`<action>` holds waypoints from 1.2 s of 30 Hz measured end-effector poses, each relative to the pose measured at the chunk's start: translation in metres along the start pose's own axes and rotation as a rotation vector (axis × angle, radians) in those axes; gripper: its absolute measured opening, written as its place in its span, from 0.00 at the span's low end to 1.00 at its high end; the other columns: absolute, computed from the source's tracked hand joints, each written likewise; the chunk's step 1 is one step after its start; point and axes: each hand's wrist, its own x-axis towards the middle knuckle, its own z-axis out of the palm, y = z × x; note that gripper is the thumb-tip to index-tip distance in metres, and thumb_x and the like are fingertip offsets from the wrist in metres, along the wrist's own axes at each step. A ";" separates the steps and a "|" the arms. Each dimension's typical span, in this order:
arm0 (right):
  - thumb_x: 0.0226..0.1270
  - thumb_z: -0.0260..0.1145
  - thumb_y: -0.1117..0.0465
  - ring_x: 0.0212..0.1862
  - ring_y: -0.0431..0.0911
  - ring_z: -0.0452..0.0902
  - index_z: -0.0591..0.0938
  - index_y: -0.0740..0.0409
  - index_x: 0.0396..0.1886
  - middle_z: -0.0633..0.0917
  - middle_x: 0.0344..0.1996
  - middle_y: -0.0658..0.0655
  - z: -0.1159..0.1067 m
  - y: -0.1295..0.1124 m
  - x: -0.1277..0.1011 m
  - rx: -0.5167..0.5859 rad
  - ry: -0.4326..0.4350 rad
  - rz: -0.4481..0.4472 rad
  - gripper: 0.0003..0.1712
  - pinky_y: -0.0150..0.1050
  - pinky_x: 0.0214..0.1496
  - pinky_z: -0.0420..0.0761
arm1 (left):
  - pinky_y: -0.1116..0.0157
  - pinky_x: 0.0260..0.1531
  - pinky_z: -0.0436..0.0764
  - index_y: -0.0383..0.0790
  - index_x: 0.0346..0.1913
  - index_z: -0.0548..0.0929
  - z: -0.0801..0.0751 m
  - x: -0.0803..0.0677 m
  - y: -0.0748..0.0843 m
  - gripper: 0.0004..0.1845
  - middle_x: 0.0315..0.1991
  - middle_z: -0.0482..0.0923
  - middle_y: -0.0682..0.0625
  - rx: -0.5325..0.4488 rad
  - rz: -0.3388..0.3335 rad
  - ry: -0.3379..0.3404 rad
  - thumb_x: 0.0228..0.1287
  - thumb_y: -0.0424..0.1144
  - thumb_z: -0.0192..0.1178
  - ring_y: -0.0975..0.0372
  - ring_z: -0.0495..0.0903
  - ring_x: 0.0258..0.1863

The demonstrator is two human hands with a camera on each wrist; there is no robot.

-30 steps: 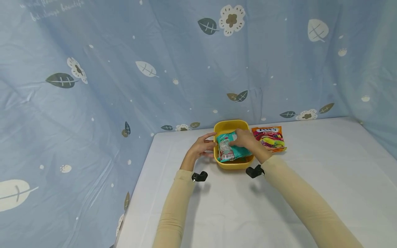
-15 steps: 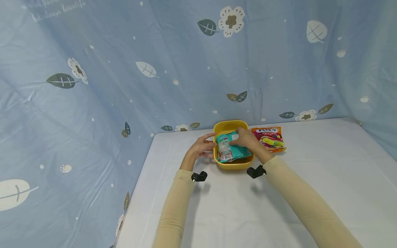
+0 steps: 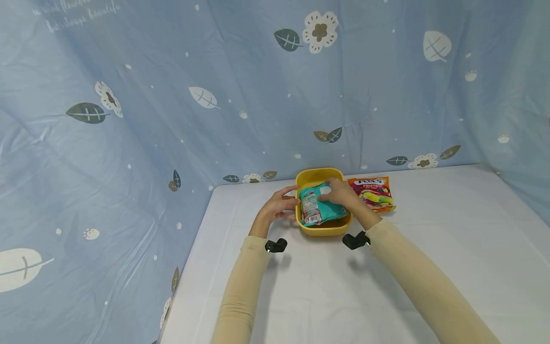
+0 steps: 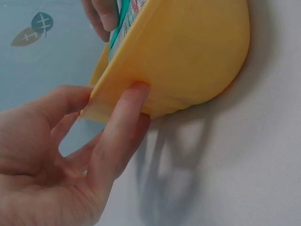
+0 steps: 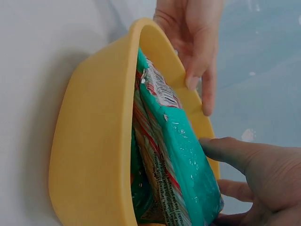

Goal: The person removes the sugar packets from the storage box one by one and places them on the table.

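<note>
A yellow plastic tub (image 3: pixel 320 229) stands at the back of the white table. A teal snack packet (image 3: pixel 322 208) lies tilted in it, one end propped against the rim. My left hand (image 3: pixel 283 203) grips the tub's left rim; in the left wrist view the thumb (image 4: pixel 127 117) lies on the tub's (image 4: pixel 188 56) outer wall with the fingers behind the rim. My right hand (image 3: pixel 339 191) lies on the packet. In the right wrist view its thumb (image 5: pixel 235 153) and fingers hold the packet's (image 5: pixel 183 160) upper end above the tub (image 5: pixel 89 141).
An orange and red fruit candy bag (image 3: pixel 373 192) lies flat just right of the tub. A blue cloth with leaves and flowers (image 3: pixel 172 95) hangs behind and to the left of the table (image 3: pixel 429 239). The table's left edge runs close to my left arm.
The packet has settled slightly lower into the tub under my right hand. My left hand has kept its hold on the rim.
</note>
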 end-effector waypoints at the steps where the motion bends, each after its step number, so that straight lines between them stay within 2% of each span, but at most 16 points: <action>1: 0.64 0.70 0.47 0.61 0.62 0.71 0.68 0.61 0.70 0.73 0.65 0.68 0.000 0.000 -0.001 0.000 0.000 -0.003 0.41 0.62 0.67 0.74 | 0.53 0.34 0.90 0.62 0.71 0.69 0.000 0.000 0.000 0.33 0.62 0.76 0.40 0.002 0.000 0.000 0.66 0.35 0.64 0.53 0.86 0.45; 14: 0.64 0.69 0.48 0.64 0.63 0.67 0.65 0.58 0.73 0.71 0.68 0.66 -0.001 -0.006 -0.014 -0.006 -0.002 -0.048 0.42 0.63 0.67 0.73 | 0.49 0.40 0.88 0.62 0.72 0.67 -0.001 -0.001 -0.001 0.33 0.63 0.75 0.40 0.017 -0.001 -0.009 0.67 0.34 0.62 0.52 0.86 0.46; 18: 0.64 0.69 0.48 0.63 0.63 0.67 0.64 0.59 0.73 0.70 0.68 0.67 -0.002 -0.006 -0.018 0.004 -0.010 -0.065 0.43 0.63 0.67 0.73 | 0.48 0.41 0.88 0.60 0.73 0.65 0.002 -0.005 0.003 0.33 0.64 0.73 0.38 0.047 0.004 -0.014 0.69 0.34 0.60 0.50 0.85 0.48; 25: 0.64 0.69 0.48 0.64 0.62 0.68 0.62 0.56 0.75 0.68 0.69 0.66 -0.003 0.004 -0.018 0.086 -0.036 -0.088 0.44 0.63 0.68 0.72 | 0.54 0.32 0.90 0.59 0.73 0.65 0.003 -0.006 0.006 0.33 0.63 0.73 0.38 0.097 0.017 -0.001 0.69 0.35 0.60 0.53 0.86 0.44; 29: 0.66 0.68 0.49 0.65 0.62 0.66 0.61 0.57 0.75 0.66 0.71 0.66 -0.006 0.007 -0.018 0.154 -0.068 -0.086 0.43 0.63 0.70 0.70 | 0.52 0.35 0.89 0.61 0.73 0.65 0.002 -0.004 0.005 0.33 0.64 0.73 0.39 0.090 0.012 -0.001 0.69 0.36 0.60 0.53 0.85 0.46; 36: 0.69 0.66 0.55 0.64 0.61 0.66 0.62 0.59 0.74 0.66 0.69 0.68 -0.007 0.015 -0.017 0.267 -0.097 -0.110 0.39 0.59 0.70 0.72 | 0.51 0.36 0.89 0.60 0.74 0.64 0.002 -0.003 0.004 0.33 0.64 0.73 0.39 0.084 0.012 -0.014 0.69 0.36 0.60 0.51 0.85 0.47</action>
